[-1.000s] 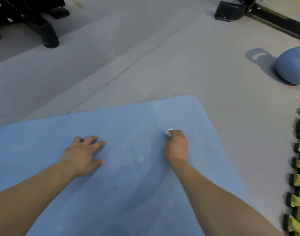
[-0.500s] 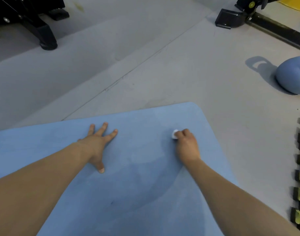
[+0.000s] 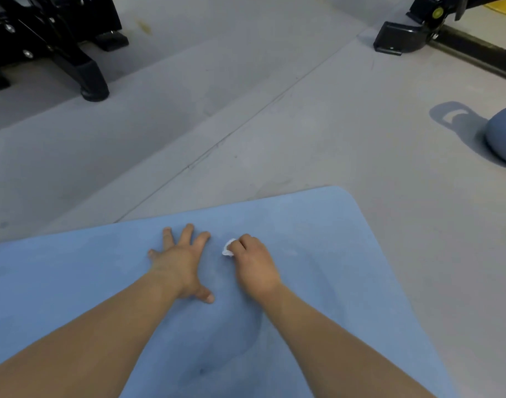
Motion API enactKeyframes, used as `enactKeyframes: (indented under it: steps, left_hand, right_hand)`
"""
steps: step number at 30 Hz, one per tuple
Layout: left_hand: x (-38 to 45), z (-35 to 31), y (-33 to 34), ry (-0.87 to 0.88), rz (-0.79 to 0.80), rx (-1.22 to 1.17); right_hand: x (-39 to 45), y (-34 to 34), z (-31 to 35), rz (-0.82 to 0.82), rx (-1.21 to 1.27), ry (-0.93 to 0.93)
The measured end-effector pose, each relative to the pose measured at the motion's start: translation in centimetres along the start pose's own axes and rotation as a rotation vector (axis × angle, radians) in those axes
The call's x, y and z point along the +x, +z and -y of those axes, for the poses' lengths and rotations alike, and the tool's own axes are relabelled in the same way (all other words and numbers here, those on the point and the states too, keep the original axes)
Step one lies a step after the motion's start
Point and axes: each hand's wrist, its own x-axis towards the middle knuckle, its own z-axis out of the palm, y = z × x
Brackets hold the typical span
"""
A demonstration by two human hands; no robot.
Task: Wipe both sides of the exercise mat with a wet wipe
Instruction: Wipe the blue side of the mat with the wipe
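Note:
A blue exercise mat lies flat on the grey floor and fills the lower half of the view, its rounded far corner at the upper right. My left hand presses flat on the mat with fingers spread. Just to its right, my right hand grips a small crumpled white wet wipe and holds it against the mat. A darker damp patch shows on the mat below and to the right of my hands.
Black exercise-machine feet stand at the upper left, and a black frame base sits at the upper right. A blue round cushion lies at the right edge. Bare grey floor stretches beyond the mat.
My right hand has slid the wipe leftward across the mat, closer to my left hand. My left hand has shifted forward and to the right. The view has tilted up slightly.

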Motion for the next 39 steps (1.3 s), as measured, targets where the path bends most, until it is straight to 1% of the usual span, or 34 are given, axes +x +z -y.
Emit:
enactKeyframes:
  steps: [1, 2, 3, 5, 7, 9, 10, 11, 12, 14, 17, 19, 21, 22, 25, 26, 28, 30, 32, 33, 34, 37, 39]
  left_hand:
    - [0.1, 0.0, -0.1, -0.008, -0.006, 0.012]
    - [0.1, -0.1, -0.1, -0.02, -0.004, 0.022]
    - [0.2, -0.1, -0.3, -0.034, 0.007, 0.038]
    - [0.4, -0.2, -0.6, -0.058, 0.035, 0.078]
    - [0.4, -0.2, -0.6, -0.076, 0.054, 0.067]
    - [0.6, 0.1, -0.5, -0.089, 0.073, -0.019]
    - [0.7, 0.3, -0.4, -0.085, 0.082, -0.054]
    - [0.7, 0.3, -0.3, -0.079, 0.088, -0.074]
    - [0.7, 0.3, -0.3, -0.075, 0.094, -0.083]
    - [0.7, 0.4, -0.2, -0.074, 0.098, -0.095]
    - [0.9, 0.4, -0.2, -0.078, 0.107, -0.105]
    - [0.9, 0.3, -0.3, -0.084, 0.116, -0.099]
    - [0.9, 0.4, -0.4, -0.084, 0.127, -0.089]
    - [0.8, 0.4, -0.4, -0.083, 0.131, -0.087]
    - [0.8, 0.3, -0.5, -0.079, 0.14, -0.097]
    - [0.8, 0.3, -0.6, -0.08, 0.142, -0.095]
    - [0.8, 0.3, -0.5, -0.082, 0.143, -0.084]
    - [0.9, 0.3, -0.5, -0.082, 0.142, -0.09]
    - [0.9, 0.3, -0.5, -0.08, 0.142, -0.102]
    - [0.9, 0.3, -0.4, -0.079, 0.14, -0.106]
    - [0.9, 0.4, -0.4, -0.078, 0.138, -0.11]
    - [0.9, 0.4, -0.4, -0.083, 0.136, -0.115]
    - [0.8, 0.3, -0.4, -0.089, 0.138, -0.111]
  right_hand:
    - [0.0, -0.7, -1.7, 0.024, -0.054, -0.044]
    - [0.2, -1.5, -3.8, 0.019, -0.094, -0.041]
    - [0.3, -2.5, -6.1, -0.007, -0.12, 0.013]
    - [0.3, -4.8, -10.4, -0.115, -0.169, 0.192]
    - [0.2, -6.6, -13.0, -0.166, -0.153, 0.386]
    - [0.7, -7.0, -12.6, -0.222, -0.091, 0.55]
    - [1.2, -6.6, -11.4, -0.269, -0.07, 0.592]
    - [1.7, -5.8, -9.9, -0.293, -0.04, 0.597]
    - [2.2, -4.8, -8.2, -0.296, 0.002, 0.568]
    - [3.4, -2.4, -4.2, -0.248, 0.083, 0.439]
    - [5.1, 0.2, 1.4, -0.054, 0.108, 0.268]
    - [5.9, 0.7, 2.4, 0.055, 0.082, 0.194]
    - [6.0, 0.1, 0.8, 0.078, 0.045, 0.076]
    - [6.0, -0.5, -0.8, 0.062, 0.055, 0.072]
    - [6.0, -3.2, -6.4, -0.033, -0.035, 0.218]
    - [5.9, -3.8, -8.2, -0.09, -0.072, 0.237]
    - [5.4, -4.8, -11.0, -0.144, -0.076, 0.295]
    - [5.6, -5.0, -10.9, -0.156, -0.066, 0.434]
    - [6.2, -4.1, -8.8, -0.235, -0.033, 0.541]
    - [6.5, -3.4, -7.1, -0.245, -0.006, 0.51]
    - [6.8, -2.5, -5.1, -0.227, 0.006, 0.439]
    - [7.8, -0.1, 0.5, -0.091, 0.005, 0.23]
    - [8.2, 0.7, 2.0, -0.035, 0.01, 0.146]
